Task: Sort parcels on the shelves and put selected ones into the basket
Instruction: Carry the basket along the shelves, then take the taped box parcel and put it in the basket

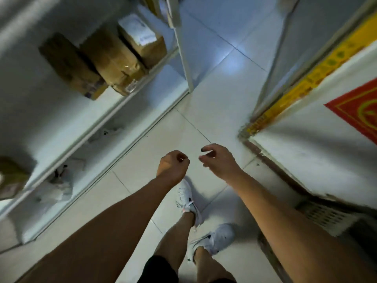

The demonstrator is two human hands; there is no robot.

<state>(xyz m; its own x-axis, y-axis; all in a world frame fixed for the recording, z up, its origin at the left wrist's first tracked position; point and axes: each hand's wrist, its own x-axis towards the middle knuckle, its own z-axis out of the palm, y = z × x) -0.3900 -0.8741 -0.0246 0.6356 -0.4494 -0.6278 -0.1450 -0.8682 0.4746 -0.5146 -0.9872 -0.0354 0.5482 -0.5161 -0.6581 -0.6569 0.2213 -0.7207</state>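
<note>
Left grip [173,163] curled into a fist, empty; right grip [217,158] loosely curled, fingers apart, empty; both held over the tiled floor [163,139]. Three cardboard parcels [106,62] stand side by side on the white shelf [98,119], left of the hands.

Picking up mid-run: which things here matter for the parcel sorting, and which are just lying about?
Job:
brown boxes on the shelf
white bags on the lower shelf
box at far left
left hand, right hand, both empty

Just there:
red mat
yellow strip
floor grille
No basket in view.
</note>
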